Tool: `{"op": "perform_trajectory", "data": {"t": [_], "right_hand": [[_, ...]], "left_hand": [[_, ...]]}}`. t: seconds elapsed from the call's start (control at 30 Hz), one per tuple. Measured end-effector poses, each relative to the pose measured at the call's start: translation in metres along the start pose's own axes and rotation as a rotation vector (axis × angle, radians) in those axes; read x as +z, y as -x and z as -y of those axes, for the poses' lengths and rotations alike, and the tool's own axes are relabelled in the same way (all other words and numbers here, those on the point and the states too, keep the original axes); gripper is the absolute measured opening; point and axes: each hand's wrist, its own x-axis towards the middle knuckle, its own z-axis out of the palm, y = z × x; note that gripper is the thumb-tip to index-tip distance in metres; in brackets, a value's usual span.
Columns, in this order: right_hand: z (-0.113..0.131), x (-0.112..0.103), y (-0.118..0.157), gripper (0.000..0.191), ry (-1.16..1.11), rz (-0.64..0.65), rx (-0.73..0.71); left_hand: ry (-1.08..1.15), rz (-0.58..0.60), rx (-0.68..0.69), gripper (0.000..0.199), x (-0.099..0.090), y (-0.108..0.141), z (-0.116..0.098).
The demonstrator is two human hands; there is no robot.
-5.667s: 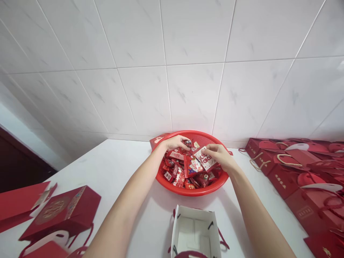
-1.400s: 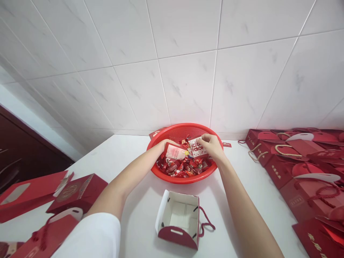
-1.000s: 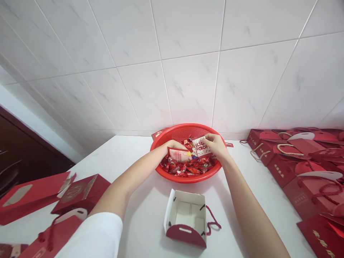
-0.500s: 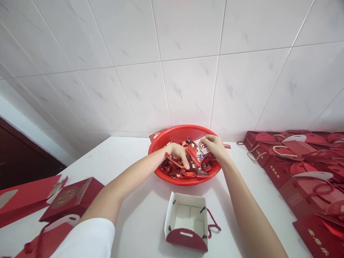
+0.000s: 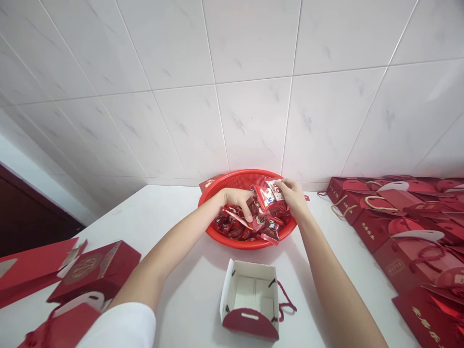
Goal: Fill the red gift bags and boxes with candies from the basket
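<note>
A red plastic basket (image 5: 250, 245) by the wall holds a heap of wrapped candies (image 5: 235, 231), mostly in red wrappers. My left hand (image 5: 237, 199) is down among them, its thumb bent over the candies and its fingers curled, mostly hidden. Pinched in my right hand (image 5: 293, 195), at the basket's right side, is a red and white snack packet (image 5: 270, 197) raised above the heap. In front of the basket stands an open gift box (image 5: 251, 323), white inside, its dark red flap folded outward. A red cord (image 5: 287, 305) loops from its right side.
Rows of red gift boxes (image 5: 398, 251) with cord handles line the right side of the white table (image 5: 174, 203). More red boxes (image 5: 96, 270) lie at the left. A white tiled wall (image 5: 253, 121) rises behind the basket.
The red and white packet has turned and risen slightly in my right hand. Candies have shifted, and a clear-and-red wrapper now hangs over the basket's front rim. My left hand has stayed in the heap.
</note>
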Motion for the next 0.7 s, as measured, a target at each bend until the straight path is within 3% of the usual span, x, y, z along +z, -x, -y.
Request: {"op": "perform_trajectory", "data": {"t": [0.23, 0.4, 0.57, 0.7], "right_hand": [[-0.007, -0.002, -0.006, 0.034, -0.059, -0.073, -0.046], [-0.012, -0.003, -0.010, 0.037, -0.106, -0.128, -0.044], [-0.012, -0.003, -0.011, 0.036, -0.105, -0.121, -0.027], [-0.010, -0.002, -0.007, 0.031, -0.048, -0.055, -0.018]], "left_hand": [[-0.085, -0.149, 0.015, 0.043, -0.020, 0.013, -0.001], [-0.063, -0.292, 0.060, 0.052, -0.026, 0.017, 0.001], [0.004, -0.480, 0.051, 0.054, -0.028, 0.021, -0.001], [0.018, -0.531, 0.091, 0.055, -0.028, 0.022, -0.003]]}}
